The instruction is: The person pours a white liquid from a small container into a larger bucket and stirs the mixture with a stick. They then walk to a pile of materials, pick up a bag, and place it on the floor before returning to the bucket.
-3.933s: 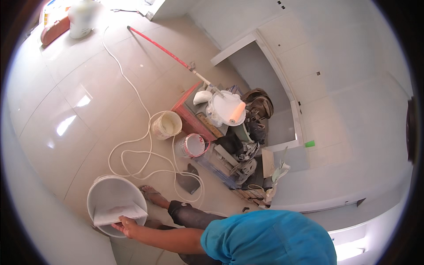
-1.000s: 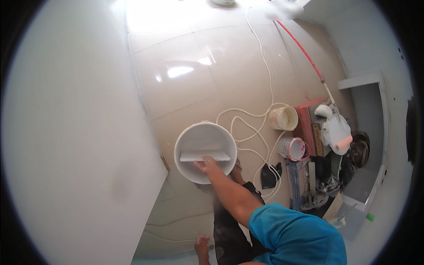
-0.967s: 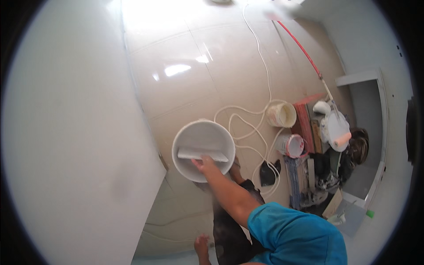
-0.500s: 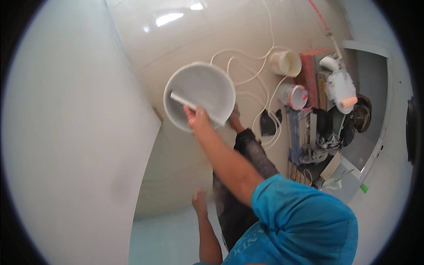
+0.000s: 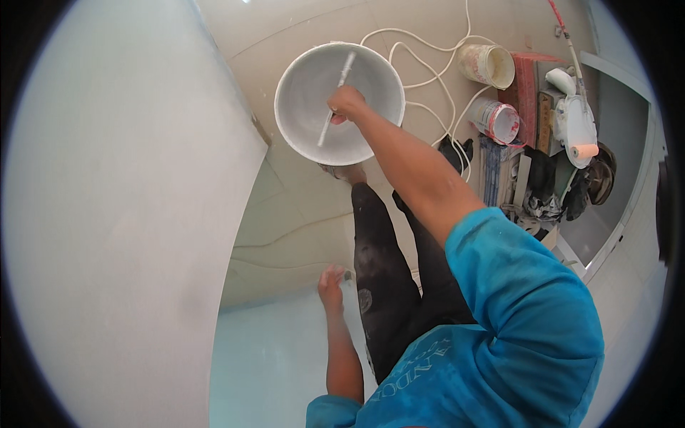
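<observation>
My right hand (image 5: 347,103) is closed around a long, narrow white tool (image 5: 347,69), seen almost edge-on, perhaps a plastering blade. The tool slants across the opening of a large round white tub (image 5: 280,114). A pale grey coating covers the tub's inside; whether the tool touches it I cannot tell. Well below the tub, my left hand (image 5: 330,287) hangs beside my leg, fingers loosely bent, with nothing visible in it. A small dark thing shows just by its fingertips, too small to name.
A smooth pale wall (image 5: 135,200) fills the left side. White cable (image 5: 451,107) loops over the tiled floor right of the tub. Beyond it are a stained bucket (image 5: 492,65), a white-and-red bucket (image 5: 503,123), a roller with an orange sleeve (image 5: 584,151), and a doorway (image 5: 619,135).
My right hand has moved up and right, and the tool has swung from crosswise to a steep upright slant. The tub appears higher in view. My left hand appears higher too.
</observation>
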`<state>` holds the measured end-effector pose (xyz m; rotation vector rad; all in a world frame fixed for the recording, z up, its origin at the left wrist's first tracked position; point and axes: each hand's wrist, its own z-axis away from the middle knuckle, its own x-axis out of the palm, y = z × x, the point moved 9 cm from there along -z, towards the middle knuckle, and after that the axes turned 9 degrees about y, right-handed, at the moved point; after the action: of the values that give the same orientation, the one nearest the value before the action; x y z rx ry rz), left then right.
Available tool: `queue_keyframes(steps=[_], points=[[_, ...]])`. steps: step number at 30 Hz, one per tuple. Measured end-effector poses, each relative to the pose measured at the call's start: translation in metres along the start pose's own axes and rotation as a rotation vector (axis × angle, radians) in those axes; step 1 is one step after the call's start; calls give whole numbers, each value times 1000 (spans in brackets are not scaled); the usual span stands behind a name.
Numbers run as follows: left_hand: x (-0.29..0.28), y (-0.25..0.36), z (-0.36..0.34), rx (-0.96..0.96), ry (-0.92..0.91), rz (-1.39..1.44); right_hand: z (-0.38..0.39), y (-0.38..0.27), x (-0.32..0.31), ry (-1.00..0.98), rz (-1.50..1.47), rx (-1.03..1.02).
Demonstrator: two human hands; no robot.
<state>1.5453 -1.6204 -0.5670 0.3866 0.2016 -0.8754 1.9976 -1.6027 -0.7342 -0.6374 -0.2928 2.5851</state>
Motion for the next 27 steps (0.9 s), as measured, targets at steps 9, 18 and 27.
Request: queue_keyframes(steps=[9, 18, 27], points=[[10, 20, 0, -4, -5, 21, 51, -26, 26, 15, 1209, -601], [15, 19, 2, 61, -24, 51, 147, -40, 7, 275, 2207, -1511], [12, 13, 4, -2, 14, 45, 87, -18, 12, 416, 1842, -1447]])
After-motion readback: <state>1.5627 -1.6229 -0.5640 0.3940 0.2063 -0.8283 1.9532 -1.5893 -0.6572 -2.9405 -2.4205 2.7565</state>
